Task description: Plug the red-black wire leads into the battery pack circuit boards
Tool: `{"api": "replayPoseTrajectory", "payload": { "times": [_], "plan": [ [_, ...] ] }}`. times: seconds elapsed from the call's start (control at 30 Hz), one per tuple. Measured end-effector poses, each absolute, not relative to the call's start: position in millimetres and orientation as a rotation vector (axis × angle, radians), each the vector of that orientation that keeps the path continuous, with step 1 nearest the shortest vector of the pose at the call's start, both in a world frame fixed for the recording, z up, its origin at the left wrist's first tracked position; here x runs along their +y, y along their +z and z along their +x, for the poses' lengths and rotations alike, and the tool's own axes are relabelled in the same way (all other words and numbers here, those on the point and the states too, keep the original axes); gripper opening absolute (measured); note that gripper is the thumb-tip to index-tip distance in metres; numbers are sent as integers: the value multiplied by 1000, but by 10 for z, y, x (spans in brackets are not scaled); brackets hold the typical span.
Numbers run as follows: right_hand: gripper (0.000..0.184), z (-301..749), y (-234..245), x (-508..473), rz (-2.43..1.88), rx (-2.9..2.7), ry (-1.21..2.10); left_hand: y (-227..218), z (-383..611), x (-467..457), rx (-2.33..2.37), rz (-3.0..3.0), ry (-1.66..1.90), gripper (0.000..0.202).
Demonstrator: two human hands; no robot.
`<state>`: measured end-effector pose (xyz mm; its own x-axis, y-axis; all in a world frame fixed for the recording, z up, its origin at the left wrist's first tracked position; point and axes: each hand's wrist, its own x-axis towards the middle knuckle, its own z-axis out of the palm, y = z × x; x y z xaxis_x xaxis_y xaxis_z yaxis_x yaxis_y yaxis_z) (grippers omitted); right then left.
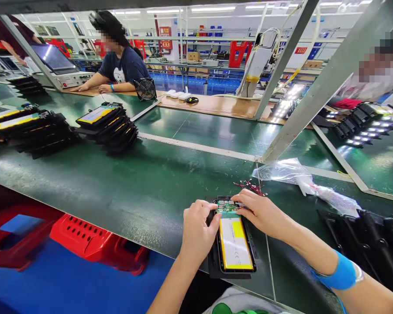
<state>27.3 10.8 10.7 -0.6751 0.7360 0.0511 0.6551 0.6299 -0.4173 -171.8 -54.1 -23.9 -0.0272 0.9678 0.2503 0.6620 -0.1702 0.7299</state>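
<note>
On the bench in front of me lies a black plastic case (254, 261) holding a flat battery pack (232, 246) with a silver-white face and yellow edges. A green circuit board (227, 206) sits at the case's far end. My left hand (199, 226) grips the board's left edge, thumb and fingers closed. From the other side, my right hand (257, 211) pinches the board's right edge; its fingertips partly cover small wires there. A blue wrist strap (339, 272) is around my right forearm. Just beyond the case is a small bunch of red and black wires (250, 187).
Clear plastic bags (301, 179) lie beyond my right hand, with black cases (363, 235) at the right. Stacked battery cases (108, 126) stand at the left. A metal post (301, 100) rises from the bench. Co-workers sit opposite; a red stool (94, 244) stands below.
</note>
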Motion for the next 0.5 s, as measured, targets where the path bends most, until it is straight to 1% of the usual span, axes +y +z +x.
{"api": "replayPoseTrajectory", "payload": {
  "times": [0.1,0.17,0.23,0.37,0.43,0.5],
  "plan": [
    [31,410,121,21,-1242,-2511,568,-149,-1582,-461,1697,2015,928,26],
    [36,468,127,-56,-1322,-2447,597,-120,-1508,-398,1683,2089,859,19],
    [34,485,129,-135,-1401,-2379,628,-112,-1474,-352,1676,2115,825,11],
    [27,376,138,-235,-1646,-2371,633,-125,-1512,-345,1587,1987,920,12],
    [23,271,141,-235,-1703,-2473,562,-134,-1540,-359,1529,1932,976,13],
    [18,168,132,-204,-1659,-2610,421,-144,-1552,-363,1518,1922,992,15]
  ]
}}
